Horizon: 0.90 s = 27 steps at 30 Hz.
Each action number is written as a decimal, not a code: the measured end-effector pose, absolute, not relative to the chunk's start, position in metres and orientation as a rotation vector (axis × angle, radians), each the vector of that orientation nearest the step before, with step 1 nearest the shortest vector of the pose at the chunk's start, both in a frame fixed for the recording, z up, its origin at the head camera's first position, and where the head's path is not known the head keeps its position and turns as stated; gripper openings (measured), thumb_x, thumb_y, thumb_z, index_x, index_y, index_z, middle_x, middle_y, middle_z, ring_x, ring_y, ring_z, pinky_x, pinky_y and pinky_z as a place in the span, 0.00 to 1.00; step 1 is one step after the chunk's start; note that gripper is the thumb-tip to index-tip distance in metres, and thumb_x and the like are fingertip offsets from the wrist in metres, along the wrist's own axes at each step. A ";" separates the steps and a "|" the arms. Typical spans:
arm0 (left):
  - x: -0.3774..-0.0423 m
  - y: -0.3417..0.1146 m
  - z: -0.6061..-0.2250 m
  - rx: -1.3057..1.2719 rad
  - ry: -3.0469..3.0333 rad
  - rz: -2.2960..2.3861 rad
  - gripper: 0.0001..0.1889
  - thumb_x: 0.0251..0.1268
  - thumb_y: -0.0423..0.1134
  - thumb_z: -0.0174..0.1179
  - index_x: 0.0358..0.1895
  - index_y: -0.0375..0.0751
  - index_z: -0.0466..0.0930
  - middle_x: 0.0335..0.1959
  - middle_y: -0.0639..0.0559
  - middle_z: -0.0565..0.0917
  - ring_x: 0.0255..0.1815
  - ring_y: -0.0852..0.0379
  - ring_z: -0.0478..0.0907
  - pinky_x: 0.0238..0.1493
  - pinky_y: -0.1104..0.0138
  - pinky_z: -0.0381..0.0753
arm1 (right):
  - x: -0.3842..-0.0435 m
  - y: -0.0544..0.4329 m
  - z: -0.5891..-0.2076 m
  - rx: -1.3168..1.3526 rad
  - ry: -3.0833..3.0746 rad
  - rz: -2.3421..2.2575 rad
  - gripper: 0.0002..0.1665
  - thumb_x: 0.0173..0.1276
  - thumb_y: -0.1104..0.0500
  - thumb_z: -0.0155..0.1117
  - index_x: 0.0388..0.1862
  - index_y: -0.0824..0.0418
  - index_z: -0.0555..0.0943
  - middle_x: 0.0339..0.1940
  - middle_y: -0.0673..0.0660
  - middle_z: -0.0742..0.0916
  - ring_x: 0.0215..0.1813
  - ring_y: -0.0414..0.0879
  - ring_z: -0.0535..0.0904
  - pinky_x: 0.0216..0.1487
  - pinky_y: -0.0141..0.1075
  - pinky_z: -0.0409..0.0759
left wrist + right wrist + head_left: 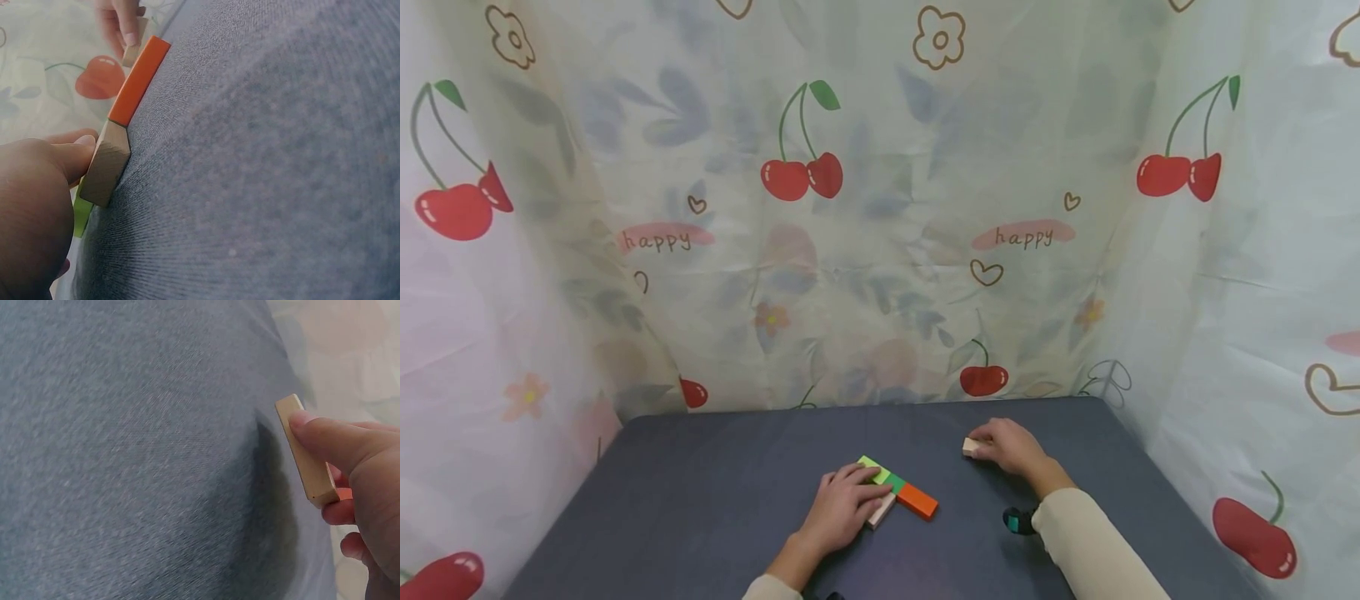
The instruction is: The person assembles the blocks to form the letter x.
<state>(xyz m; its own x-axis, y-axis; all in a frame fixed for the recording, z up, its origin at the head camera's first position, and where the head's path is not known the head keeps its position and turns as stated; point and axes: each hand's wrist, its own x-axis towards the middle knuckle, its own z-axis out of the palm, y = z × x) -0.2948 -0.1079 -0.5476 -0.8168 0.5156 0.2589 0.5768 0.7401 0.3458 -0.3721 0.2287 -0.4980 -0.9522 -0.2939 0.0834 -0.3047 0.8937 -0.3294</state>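
My right hand [1011,446] pinches a plain wooden block [306,453] between thumb and fingers. The block is held above the cloth, to the right of the other blocks. My left hand [842,504] rests at a small row of blocks, its fingers stretched over the lime-green block [869,463] and green block [893,482]. At the row's right end lies an orange block [917,501]. Another plain wooden block [106,165] juts from the row toward me; the left thumb touches it in the left wrist view. The fingers partly cover the green blocks.
Dark grey cloth [700,492] covers the table. Patterned curtains [880,250] with cherries stand behind it and on both sides. A dark strap with a teal part [1019,522] hangs by the right wrist.
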 end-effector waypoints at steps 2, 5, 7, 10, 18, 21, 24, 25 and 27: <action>-0.295 -0.108 -0.548 -0.879 -2.796 -0.625 0.17 0.73 0.51 0.52 0.61 0.66 0.78 0.67 0.60 0.71 0.70 0.51 0.62 0.57 0.46 0.63 | -0.374 0.226 -0.496 0.476 -3.037 0.532 0.16 0.61 0.52 0.73 0.47 0.53 0.88 0.37 0.46 0.84 0.38 0.42 0.75 0.48 0.45 0.76; -0.296 -0.108 -0.548 -0.877 -2.793 -0.625 0.17 0.73 0.51 0.52 0.61 0.66 0.78 0.67 0.60 0.71 0.70 0.51 0.62 0.57 0.46 0.63 | -0.375 0.222 -0.492 0.483 -3.047 0.525 0.16 0.61 0.52 0.73 0.48 0.52 0.87 0.39 0.45 0.85 0.39 0.42 0.75 0.48 0.45 0.75; -0.297 -0.109 -0.549 -0.878 -2.791 -0.621 0.17 0.73 0.51 0.52 0.62 0.66 0.78 0.67 0.60 0.71 0.70 0.51 0.62 0.57 0.46 0.63 | -0.375 0.219 -0.489 0.489 -3.045 0.517 0.17 0.61 0.52 0.73 0.49 0.52 0.87 0.40 0.46 0.85 0.40 0.43 0.74 0.48 0.45 0.75; -0.296 -0.109 -0.549 -0.880 -2.791 -0.617 0.17 0.73 0.51 0.52 0.62 0.66 0.78 0.67 0.60 0.71 0.70 0.52 0.62 0.57 0.46 0.63 | -0.375 0.216 -0.487 0.491 -3.036 0.503 0.18 0.61 0.51 0.72 0.49 0.53 0.87 0.40 0.47 0.85 0.40 0.44 0.75 0.49 0.44 0.75; -0.295 -0.109 -0.549 -0.884 -2.794 -0.617 0.17 0.74 0.51 0.52 0.62 0.66 0.78 0.67 0.59 0.71 0.70 0.51 0.62 0.57 0.46 0.63 | -0.374 0.211 -0.487 0.534 -2.960 0.515 0.18 0.61 0.50 0.72 0.50 0.52 0.87 0.38 0.46 0.84 0.37 0.43 0.73 0.46 0.43 0.74; -0.295 -0.108 -0.549 -0.884 -2.787 -0.628 0.17 0.74 0.51 0.52 0.62 0.65 0.78 0.67 0.59 0.71 0.70 0.51 0.61 0.57 0.45 0.62 | -0.373 0.210 -0.488 0.553 -2.917 0.538 0.18 0.61 0.50 0.73 0.50 0.53 0.87 0.36 0.46 0.83 0.36 0.43 0.73 0.44 0.43 0.74; -0.295 -0.109 -0.549 -0.886 -2.781 -0.637 0.17 0.74 0.51 0.52 0.61 0.65 0.79 0.67 0.59 0.71 0.70 0.51 0.61 0.58 0.45 0.62 | -0.372 0.207 -0.490 0.547 -2.881 0.559 0.18 0.60 0.50 0.73 0.49 0.52 0.87 0.36 0.46 0.82 0.37 0.43 0.73 0.43 0.42 0.73; -0.295 -0.109 -0.549 -0.887 -2.780 -0.639 0.17 0.74 0.51 0.52 0.62 0.65 0.79 0.67 0.59 0.71 0.70 0.51 0.61 0.58 0.45 0.62 | -0.371 0.207 -0.490 0.542 -2.872 0.565 0.18 0.60 0.50 0.73 0.49 0.52 0.87 0.35 0.46 0.82 0.37 0.43 0.72 0.43 0.42 0.73; -0.294 -0.109 -0.549 -0.886 -2.782 -0.639 0.17 0.74 0.51 0.52 0.62 0.65 0.78 0.67 0.59 0.71 0.70 0.51 0.61 0.58 0.45 0.62 | -0.369 0.205 -0.491 0.534 -2.854 0.587 0.18 0.60 0.50 0.73 0.49 0.52 0.87 0.35 0.46 0.82 0.37 0.43 0.72 0.43 0.42 0.73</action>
